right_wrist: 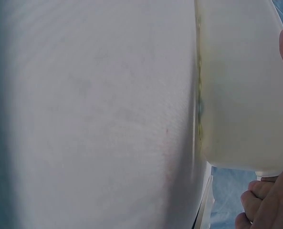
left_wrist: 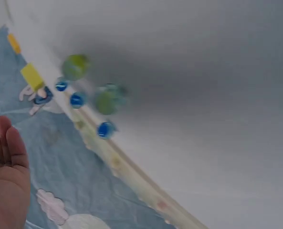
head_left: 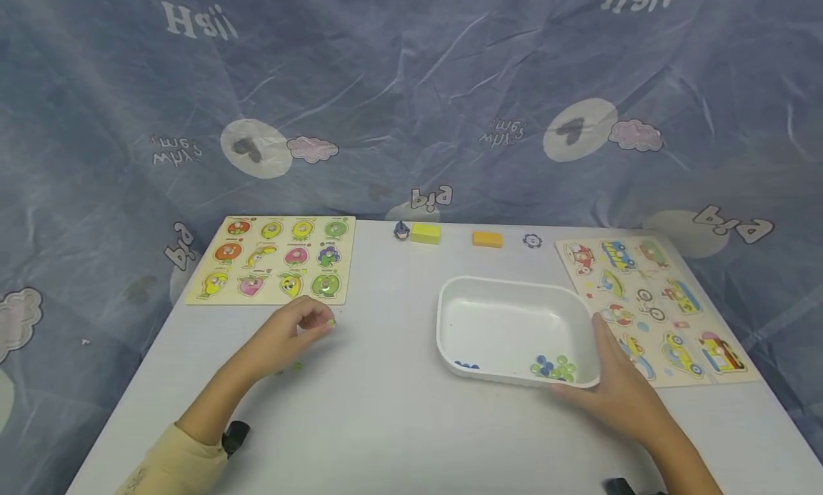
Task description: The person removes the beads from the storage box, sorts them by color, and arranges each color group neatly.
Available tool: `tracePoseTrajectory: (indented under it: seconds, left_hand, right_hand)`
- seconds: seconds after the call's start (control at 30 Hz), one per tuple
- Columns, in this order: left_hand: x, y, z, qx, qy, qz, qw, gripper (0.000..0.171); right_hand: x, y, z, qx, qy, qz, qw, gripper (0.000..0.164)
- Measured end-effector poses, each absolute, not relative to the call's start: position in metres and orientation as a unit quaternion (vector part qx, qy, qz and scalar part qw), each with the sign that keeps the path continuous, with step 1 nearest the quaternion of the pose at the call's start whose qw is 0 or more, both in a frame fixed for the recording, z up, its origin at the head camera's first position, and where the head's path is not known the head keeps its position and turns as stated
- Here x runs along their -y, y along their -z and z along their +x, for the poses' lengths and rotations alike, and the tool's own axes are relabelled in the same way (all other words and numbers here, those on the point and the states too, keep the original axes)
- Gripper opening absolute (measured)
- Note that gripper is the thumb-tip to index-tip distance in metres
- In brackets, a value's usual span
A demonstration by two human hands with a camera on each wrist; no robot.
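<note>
Over the left part of the table, my left hand (head_left: pixel 286 338) pinches a small green marble (head_left: pixel 331 323) between thumb and fingertips. Just under that wrist a loose green marble (head_left: pixel 298 366) shows. In the left wrist view, part of the same hand (left_wrist: pixel 7 167) appears at the lower left, and several blurred marbles, such as a blue marble (left_wrist: pixel 105 130), lie on the table. My right hand (head_left: pixel 620 391) grips the near right corner of a white plastic tray (head_left: pixel 495 316). Several blue and green marbles (head_left: pixel 559 370) lie inside, along its near side.
A fruit puzzle board (head_left: pixel 276 268) lies at the back left, a vehicle puzzle board (head_left: pixel 633 295) at the right. Along the back edge sit a small dark figure (head_left: pixel 401 231), a yellow block (head_left: pixel 426 233), an orange block (head_left: pixel 487 239) and a gear-shaped piece (head_left: pixel 532 241). A patterned cloth (head_left: pixel 411 109) hangs behind.
</note>
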State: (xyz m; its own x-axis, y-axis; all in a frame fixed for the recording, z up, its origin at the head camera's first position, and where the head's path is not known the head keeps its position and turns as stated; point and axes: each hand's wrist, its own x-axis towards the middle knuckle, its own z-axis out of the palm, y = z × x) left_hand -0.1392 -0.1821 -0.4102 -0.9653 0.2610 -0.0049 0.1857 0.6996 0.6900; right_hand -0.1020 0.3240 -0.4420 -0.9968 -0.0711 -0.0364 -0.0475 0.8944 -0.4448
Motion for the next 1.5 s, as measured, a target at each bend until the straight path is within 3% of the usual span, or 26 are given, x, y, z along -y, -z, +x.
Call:
tracePoseTrajectory:
  seconds: [0.57, 0.77, 1.5]
  left_hand:
    - [0.202, 0.449, -0.125, -0.935, -0.319, 0.138, 0.075, 0.011]
    - [0.199, 0.453, -0.125, -0.941, -0.288, 0.169, 0.057, 0.012]
    - [0.191, 0.455, -0.122, -0.959, -0.231, 0.155, 0.059, 0.014]
  right_hand:
    - [-0.324, 0.442, -0.103, -0.973, 0.226, -0.031, 0.025, 0.133]
    - [-0.324, 0.443, -0.103, -0.973, 0.227, -0.032, 0.024, 0.133]
    - [-0.326, 0.444, -0.103, -0.972, 0.23, -0.035, 0.014, 0.133]
